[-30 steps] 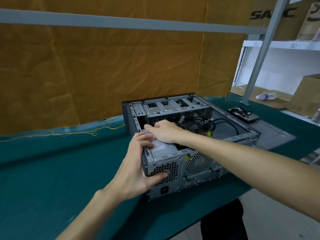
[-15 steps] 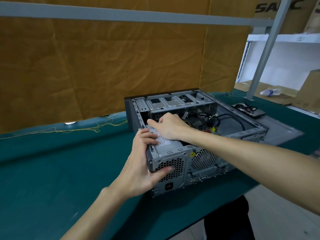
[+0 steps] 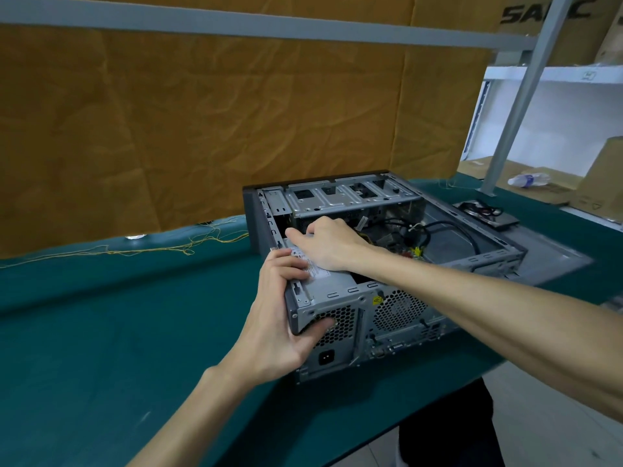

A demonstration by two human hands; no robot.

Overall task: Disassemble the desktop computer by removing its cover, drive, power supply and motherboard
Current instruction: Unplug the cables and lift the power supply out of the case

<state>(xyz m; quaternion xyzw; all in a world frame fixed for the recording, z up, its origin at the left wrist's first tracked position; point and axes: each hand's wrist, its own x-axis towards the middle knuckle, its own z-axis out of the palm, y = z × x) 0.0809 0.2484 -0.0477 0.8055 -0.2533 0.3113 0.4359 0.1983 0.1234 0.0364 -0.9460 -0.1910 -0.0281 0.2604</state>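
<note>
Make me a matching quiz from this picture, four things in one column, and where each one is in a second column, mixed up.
Things:
1. left hand
2. right hand
3. bottle
4. removed drive

Places:
A. lying on cardboard at far right
B. on the green table, beyond the case
C. gripping the case's near left corner, thumb on the power supply grille
D. on top of the power supply, fingers reaching inside the case

Pairs: 1-C, 2-D, 3-A, 4-B
</note>
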